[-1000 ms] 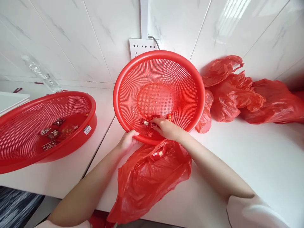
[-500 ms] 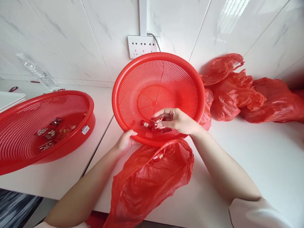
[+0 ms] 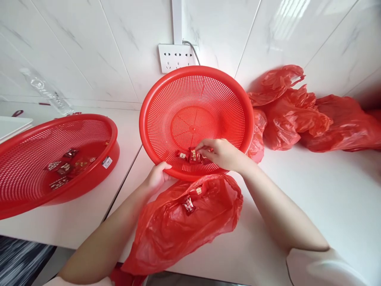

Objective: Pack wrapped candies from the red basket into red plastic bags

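Note:
A red plastic mesh basket (image 3: 154, 85) stands tilted toward me, with several small red-wrapped candies (image 3: 182, 155) at its lower side. My left hand (image 3: 159, 176) grips the basket's rim at the lower left, thumb on top and the other fingers hidden beneath. Inside the basket, my right hand (image 3: 220, 154) has its fingers closed at the upper edge of a red wrapped candy (image 3: 194, 156). Below the rim lies a red plastic bag (image 3: 166, 234), mouth spread wide, with wrapped candies (image 3: 188, 205) showing inside.
On the left, a second red basket (image 3: 111, 153) holds several wrapped candies. Filled red bags (image 3: 285, 119) lie along the wall at right. Behind are a power socket strip (image 3: 177, 57) and a clear plastic bottle (image 3: 47, 93). A seam runs across the white table (image 3: 321, 190).
A wrapped candy now shows lower in the bag's mouth. My right hand's fingers have drawn closer together over the candies. My left hand keeps its hold on the rim.

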`<state>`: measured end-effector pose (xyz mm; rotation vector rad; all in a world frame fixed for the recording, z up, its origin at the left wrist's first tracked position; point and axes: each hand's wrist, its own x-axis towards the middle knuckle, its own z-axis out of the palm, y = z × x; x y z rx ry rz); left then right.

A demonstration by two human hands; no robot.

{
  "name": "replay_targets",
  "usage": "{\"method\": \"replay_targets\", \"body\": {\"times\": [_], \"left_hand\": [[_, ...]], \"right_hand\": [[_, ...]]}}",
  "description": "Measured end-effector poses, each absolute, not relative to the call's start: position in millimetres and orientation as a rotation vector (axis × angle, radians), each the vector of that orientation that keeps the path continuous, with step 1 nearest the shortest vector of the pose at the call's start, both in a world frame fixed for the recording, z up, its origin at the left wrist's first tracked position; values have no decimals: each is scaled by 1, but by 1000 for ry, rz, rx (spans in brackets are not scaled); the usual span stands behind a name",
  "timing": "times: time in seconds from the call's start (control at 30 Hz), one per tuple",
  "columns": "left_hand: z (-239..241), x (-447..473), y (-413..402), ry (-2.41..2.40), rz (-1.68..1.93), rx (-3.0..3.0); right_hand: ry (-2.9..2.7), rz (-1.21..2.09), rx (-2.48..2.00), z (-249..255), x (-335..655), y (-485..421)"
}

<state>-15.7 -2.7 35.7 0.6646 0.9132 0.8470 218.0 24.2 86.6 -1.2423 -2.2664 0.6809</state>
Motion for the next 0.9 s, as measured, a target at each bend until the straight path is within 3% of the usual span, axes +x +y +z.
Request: {"method": "replay_targets", "body": {"times": [0.17,0.37,0.53,0.77,0.9], "left_hand": [[30,-17,0,914,874,685],[24,-18,2,876,849,685],[28,-17,1,891,851,703],[27,-17,2,875,888,681],[27,-17,2,869,886,661]], "right_hand": [[-2435,415,-1639,56,219,48],[-2610,688,-1447,64,222,39],[-2432,673,-1495,70,226,43],[-1901,1356,-1104,98,249,41],[-1951,1514,-934,121,253,24]]}}
